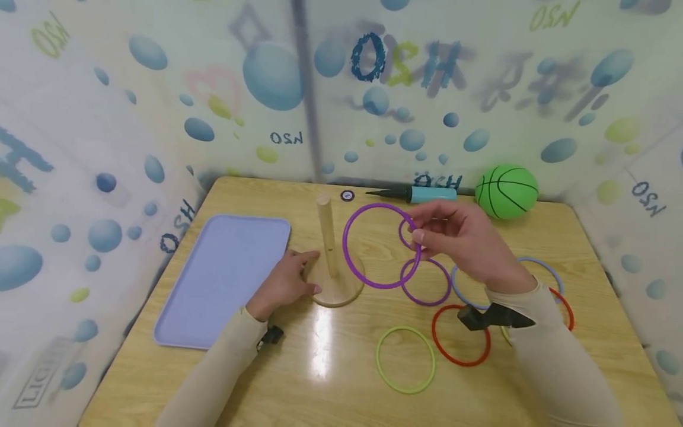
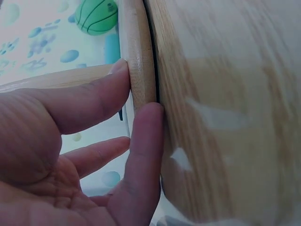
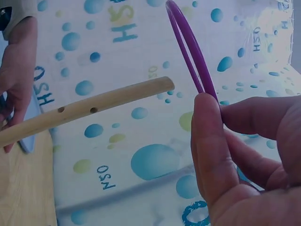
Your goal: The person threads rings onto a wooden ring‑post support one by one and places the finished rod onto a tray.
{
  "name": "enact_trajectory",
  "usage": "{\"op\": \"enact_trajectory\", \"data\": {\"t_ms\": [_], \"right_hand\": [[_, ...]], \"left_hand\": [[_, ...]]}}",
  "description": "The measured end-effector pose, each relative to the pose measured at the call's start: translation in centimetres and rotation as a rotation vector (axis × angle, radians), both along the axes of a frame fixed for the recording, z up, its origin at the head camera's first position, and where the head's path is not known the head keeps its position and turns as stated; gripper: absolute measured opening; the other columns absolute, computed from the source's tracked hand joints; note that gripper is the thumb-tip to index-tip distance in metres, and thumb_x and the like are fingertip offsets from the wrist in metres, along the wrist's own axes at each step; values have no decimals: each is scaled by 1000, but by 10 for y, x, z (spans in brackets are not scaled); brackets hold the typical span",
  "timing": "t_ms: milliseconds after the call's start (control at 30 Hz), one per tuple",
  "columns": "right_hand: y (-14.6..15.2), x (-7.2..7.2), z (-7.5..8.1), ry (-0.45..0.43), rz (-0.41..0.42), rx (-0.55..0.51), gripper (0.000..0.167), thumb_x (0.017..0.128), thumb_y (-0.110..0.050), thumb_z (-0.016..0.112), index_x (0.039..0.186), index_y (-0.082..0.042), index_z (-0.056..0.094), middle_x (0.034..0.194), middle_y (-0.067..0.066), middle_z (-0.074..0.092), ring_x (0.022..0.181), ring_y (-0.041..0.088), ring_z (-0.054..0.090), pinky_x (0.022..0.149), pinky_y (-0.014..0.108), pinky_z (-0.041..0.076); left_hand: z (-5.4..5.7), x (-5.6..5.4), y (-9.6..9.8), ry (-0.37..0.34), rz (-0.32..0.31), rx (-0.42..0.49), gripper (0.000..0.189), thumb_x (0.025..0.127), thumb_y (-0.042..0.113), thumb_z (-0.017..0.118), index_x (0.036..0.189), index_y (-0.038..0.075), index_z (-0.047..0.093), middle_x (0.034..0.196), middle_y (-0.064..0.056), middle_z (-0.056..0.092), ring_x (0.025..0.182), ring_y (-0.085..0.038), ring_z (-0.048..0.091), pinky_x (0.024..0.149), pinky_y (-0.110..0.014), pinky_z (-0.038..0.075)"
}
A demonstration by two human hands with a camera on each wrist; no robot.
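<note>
A wooden stand with an upright peg (image 1: 326,231) and a round base (image 1: 335,296) is beside my left hand (image 1: 285,284). That hand's thumb and finger grip the edge of the base, seen close up in the left wrist view. My right hand (image 1: 461,237) pinches a purple ring (image 1: 345,244) between thumb and fingers. The ring is in the air, tilted, just right of the peg. In the right wrist view the ring (image 3: 196,47) appears nearly edge-on past the peg's tip, apart from it. Another purple ring (image 1: 449,284) lies on the table below.
A lilac tray (image 1: 229,273) lies left. Red ring (image 1: 435,332), yellow-green ring (image 1: 379,356) and blue ring (image 1: 555,276) lie right, some partly hidden by the right arm. At the back are a small round disc (image 1: 347,195), a blue pump (image 1: 433,195) and a green ball (image 1: 507,191).
</note>
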State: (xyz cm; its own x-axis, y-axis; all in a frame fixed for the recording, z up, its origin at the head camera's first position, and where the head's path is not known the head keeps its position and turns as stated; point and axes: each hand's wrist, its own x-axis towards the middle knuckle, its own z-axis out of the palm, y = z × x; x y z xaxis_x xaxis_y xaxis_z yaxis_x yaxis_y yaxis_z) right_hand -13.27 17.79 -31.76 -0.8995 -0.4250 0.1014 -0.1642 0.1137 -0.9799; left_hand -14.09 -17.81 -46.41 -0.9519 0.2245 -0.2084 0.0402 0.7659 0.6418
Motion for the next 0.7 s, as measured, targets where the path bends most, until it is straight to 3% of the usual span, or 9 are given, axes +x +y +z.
{"op": "enact_trajectory", "data": {"t_ms": [167,300,500,700], "right_hand": [[-14,-2,10,2,14,-106,28,98,-3,74,125,-6,73,98,9,76,88,20,77,74,39,66],[-29,-3,10,-23,13,-171,27,98,-2,74,124,-7,73,99,7,74,88,19,76,74,39,66],[-52,-7,4,-119,42,-298,28,98,2,70,125,-8,72,104,6,70,89,16,75,76,39,66],[-63,-14,-9,-191,25,-340,29,99,6,65,123,-9,72,100,1,69,86,15,74,77,38,66]], "left_hand": [[0,-3,-1,35,-34,-40,84,81,20,92,155,6,54,127,-23,55,103,-27,58,89,-43,53],[-1,0,0,50,-32,-47,85,80,21,93,155,8,54,121,-21,56,101,-26,58,86,-41,53],[0,4,-2,70,-38,-33,79,80,19,92,151,8,59,112,-17,56,97,-26,55,81,-39,51],[0,3,1,88,-52,-44,77,80,18,92,149,5,60,110,-16,56,96,-25,53,81,-38,49]]}}
